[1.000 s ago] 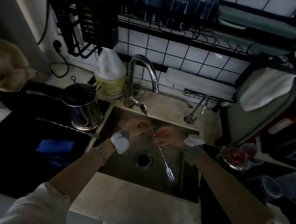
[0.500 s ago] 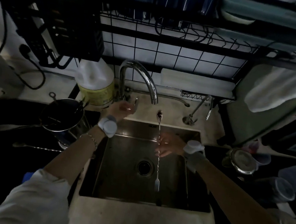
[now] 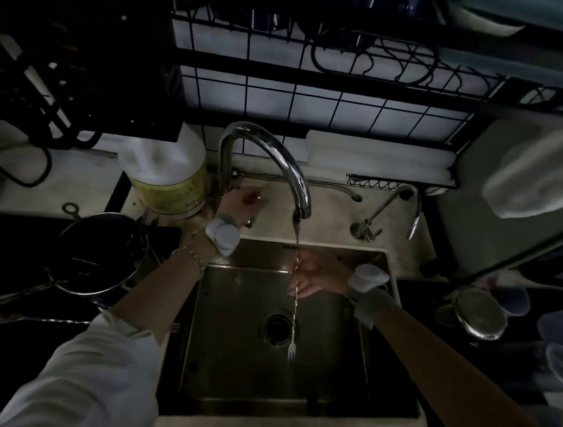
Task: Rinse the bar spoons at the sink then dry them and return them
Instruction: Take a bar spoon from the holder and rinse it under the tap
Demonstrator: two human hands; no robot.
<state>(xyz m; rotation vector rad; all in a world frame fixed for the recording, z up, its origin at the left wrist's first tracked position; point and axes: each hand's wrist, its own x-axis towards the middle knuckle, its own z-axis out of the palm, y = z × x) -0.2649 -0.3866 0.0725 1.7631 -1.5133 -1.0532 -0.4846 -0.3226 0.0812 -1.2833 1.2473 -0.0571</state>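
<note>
under the tap, over the basin: bar spoon point(image 3: 295, 304) hangs nearly upright in the stream, bowl end up at the spout, fork end down near the drain point(image 3: 278, 324).
grip: right hand point(image 3: 315, 275) pinches the twisted stem in its upper part, fingers curled round it; most of the length hangs free below.
long axis: up and down, in line with the falling water, so a rinse of the lower stem and fork calls for a lift or a slide along that line.
other hand: left hand point(image 3: 241, 201) rests at the base of the faucet point(image 3: 265, 153), at what looks like the lever; too dark to tell how its fingers lie.
nearer hand: the right, already on the spoon.
still to wash: second bar spoon point(image 3: 43, 320) lies flat on the dark surface left of the sink point(image 3: 392, 410).
room: metal tin point(image 3: 97, 254), jug point(image 3: 170, 175), white cloth point(image 3: 545, 176) hanging right.
</note>
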